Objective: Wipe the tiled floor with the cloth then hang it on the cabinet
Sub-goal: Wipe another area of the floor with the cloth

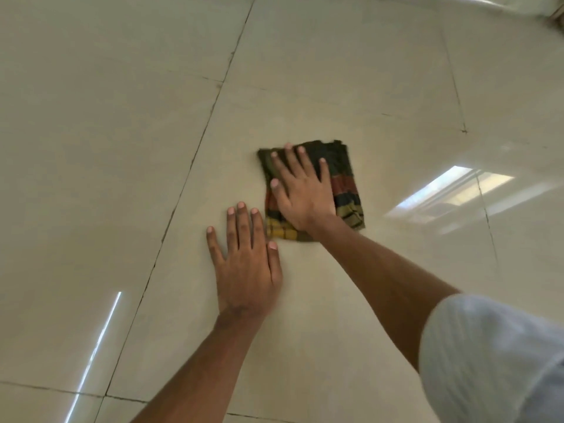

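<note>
A folded cloth (346, 181) with dark green, red and yellow stripes lies flat on the glossy beige tiled floor (335, 71), near the middle of the view. My right hand (302, 190) presses flat on top of it, fingers spread and pointing away from me. My left hand (244, 264) rests palm down on the bare tile just left of and below the cloth, fingers apart, its thumb close to the cloth's near corner. No cabinet is in view.
Dark grout lines cross the floor, one running diagonally left of my hands. A bright window reflection (448, 193) shines on the tile at the right. The base of something (557, 16) shows at the top right corner.
</note>
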